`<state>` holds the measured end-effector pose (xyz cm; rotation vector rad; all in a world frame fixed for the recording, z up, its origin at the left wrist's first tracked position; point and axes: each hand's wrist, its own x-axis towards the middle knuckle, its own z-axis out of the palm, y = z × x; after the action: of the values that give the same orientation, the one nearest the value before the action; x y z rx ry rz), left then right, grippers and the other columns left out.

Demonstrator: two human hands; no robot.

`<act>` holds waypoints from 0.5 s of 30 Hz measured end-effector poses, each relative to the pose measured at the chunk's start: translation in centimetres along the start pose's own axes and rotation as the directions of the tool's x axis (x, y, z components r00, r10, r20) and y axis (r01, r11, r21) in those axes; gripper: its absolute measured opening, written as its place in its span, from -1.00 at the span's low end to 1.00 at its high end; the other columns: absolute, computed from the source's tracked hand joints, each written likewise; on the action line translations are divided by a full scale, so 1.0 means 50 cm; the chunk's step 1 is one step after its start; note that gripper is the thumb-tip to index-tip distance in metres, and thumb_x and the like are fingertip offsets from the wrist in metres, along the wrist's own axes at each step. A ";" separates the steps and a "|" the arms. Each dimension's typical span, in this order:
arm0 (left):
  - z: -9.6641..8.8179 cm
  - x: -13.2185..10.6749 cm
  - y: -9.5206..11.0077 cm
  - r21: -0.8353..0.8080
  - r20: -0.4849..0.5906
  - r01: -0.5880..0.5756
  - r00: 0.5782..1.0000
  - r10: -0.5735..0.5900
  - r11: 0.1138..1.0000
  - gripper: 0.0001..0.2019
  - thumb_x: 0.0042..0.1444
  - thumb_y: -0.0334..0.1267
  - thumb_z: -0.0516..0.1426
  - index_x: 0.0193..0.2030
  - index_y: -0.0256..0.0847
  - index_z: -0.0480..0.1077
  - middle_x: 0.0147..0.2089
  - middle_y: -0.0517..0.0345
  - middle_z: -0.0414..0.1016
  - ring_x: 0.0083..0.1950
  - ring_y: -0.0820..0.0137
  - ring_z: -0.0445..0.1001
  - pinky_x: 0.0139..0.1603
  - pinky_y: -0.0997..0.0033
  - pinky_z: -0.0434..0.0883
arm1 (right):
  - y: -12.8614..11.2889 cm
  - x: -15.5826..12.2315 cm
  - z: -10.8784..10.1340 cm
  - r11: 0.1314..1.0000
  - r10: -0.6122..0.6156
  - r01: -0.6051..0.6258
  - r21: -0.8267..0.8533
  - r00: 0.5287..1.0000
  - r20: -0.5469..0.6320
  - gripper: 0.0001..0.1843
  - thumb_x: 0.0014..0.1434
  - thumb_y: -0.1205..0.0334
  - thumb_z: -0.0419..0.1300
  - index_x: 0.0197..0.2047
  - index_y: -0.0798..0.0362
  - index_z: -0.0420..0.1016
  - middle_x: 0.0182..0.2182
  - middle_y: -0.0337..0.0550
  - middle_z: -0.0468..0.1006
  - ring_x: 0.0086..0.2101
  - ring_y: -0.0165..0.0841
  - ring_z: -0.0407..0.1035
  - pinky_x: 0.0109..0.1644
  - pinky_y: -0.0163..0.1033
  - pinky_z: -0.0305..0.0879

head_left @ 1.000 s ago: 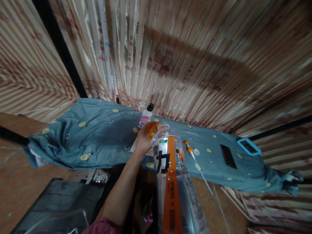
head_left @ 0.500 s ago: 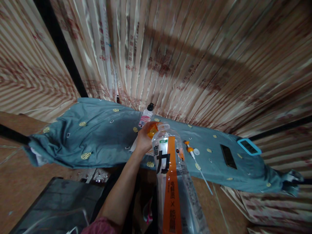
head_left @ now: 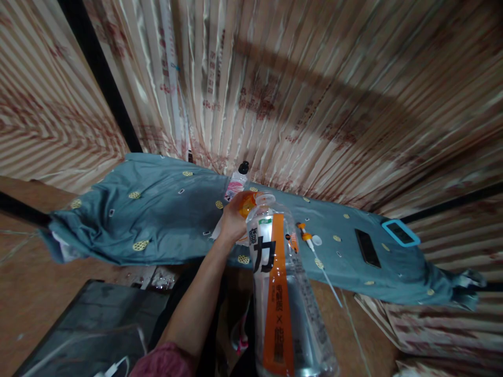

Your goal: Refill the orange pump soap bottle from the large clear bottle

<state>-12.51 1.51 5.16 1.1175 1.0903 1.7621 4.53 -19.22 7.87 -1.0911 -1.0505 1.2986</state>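
A tall clear plastic bottle [head_left: 275, 283] with an orange and white label rises from the bottom edge, its mouth uncapped. My left hand [head_left: 232, 222] is closed round an orange cap [head_left: 247, 205] right beside the bottle's mouth, touching its neck. My bare forearm runs down to a pink sleeve at the bottom. My right hand is out of the picture; whatever supports the bottle's base is hidden below the frame. Behind the hand a small bottle with a black cap [head_left: 238, 179] stands on the cloth-covered table.
A teal patterned cloth [head_left: 157, 220] covers the long table. On it lie an orange-tipped syringe-like tool [head_left: 311, 245], a small white cap [head_left: 316, 240], a black phone [head_left: 367, 248] and a blue-framed device [head_left: 401, 232]. A dark bin [head_left: 90, 324] sits lower left. Striped curtains hang behind.
The hand with the orange cap and the bottle's mouth sit slightly higher in the picture, as does the table; the view has tipped a little. The grip is unchanged.
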 end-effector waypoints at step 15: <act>-0.006 0.007 -0.017 0.054 0.031 -0.082 0.996 0.081 0.995 -0.59 -0.15 -0.15 0.40 -0.15 -0.24 0.51 -0.12 0.00 0.64 -0.09 0.24 0.61 0.02 0.25 0.52 | -0.006 0.004 0.027 0.997 0.010 -0.007 0.081 0.999 -0.035 -0.59 0.32 -0.01 0.25 0.14 0.03 0.46 0.06 -0.03 0.54 -0.03 -0.16 0.50 -0.02 0.05 0.52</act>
<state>-12.78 2.05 4.37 1.2331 1.0952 1.7823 3.25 -19.01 8.44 -1.0550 -0.9600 1.3132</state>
